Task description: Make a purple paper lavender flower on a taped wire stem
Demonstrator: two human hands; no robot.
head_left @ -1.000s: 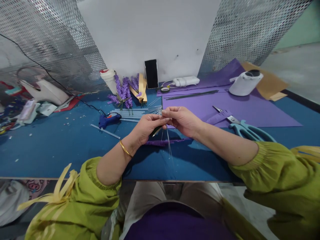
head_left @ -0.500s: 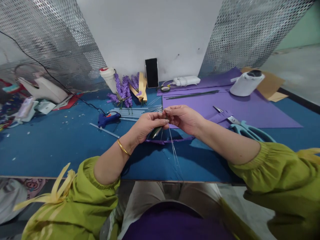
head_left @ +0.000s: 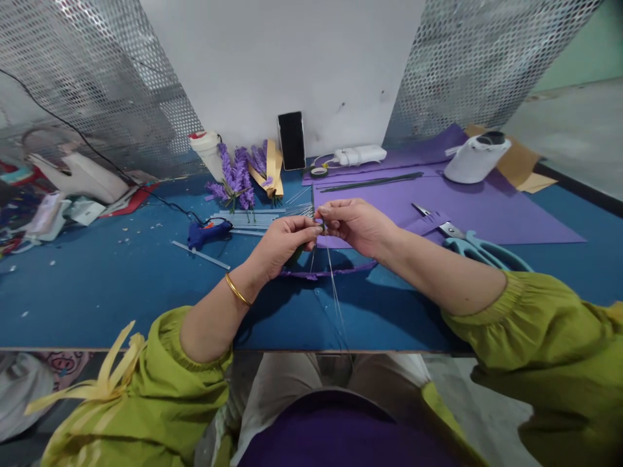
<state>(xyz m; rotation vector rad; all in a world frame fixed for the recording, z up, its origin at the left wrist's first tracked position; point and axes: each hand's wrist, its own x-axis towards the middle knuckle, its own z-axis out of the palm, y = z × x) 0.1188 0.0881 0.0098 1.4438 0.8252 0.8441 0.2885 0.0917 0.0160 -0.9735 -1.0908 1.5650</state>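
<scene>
Both hands meet above the blue table. My left hand [head_left: 287, 243] is closed in a pinch, with a dark green piece [head_left: 294, 255], apparently a roll of tape, tucked under its fingers. Close against it, my right hand [head_left: 357, 224] pinches the top of several thin wires [head_left: 333, 275], which hang down past the table's front edge. A bit of green shows between the fingertips; the exact grip there is partly hidden. Beneath the hands a narrow purple strip [head_left: 311, 275] with ragged edges lies on the table.
Scissors [head_left: 472, 243] lie right on purple sheets [head_left: 516, 217]. Left are a blue glue gun [head_left: 209, 233] and glue sticks [head_left: 253, 220]. Behind stand purple flowers [head_left: 238, 172], a phone [head_left: 291, 141], a white power strip [head_left: 360, 155], a tape roll [head_left: 319, 172] and a white cone [head_left: 476, 159].
The hands stay together, pinching at nearly the same spot. The green piece under my left hand has turned and shows less now. The whole view has shifted slightly.
</scene>
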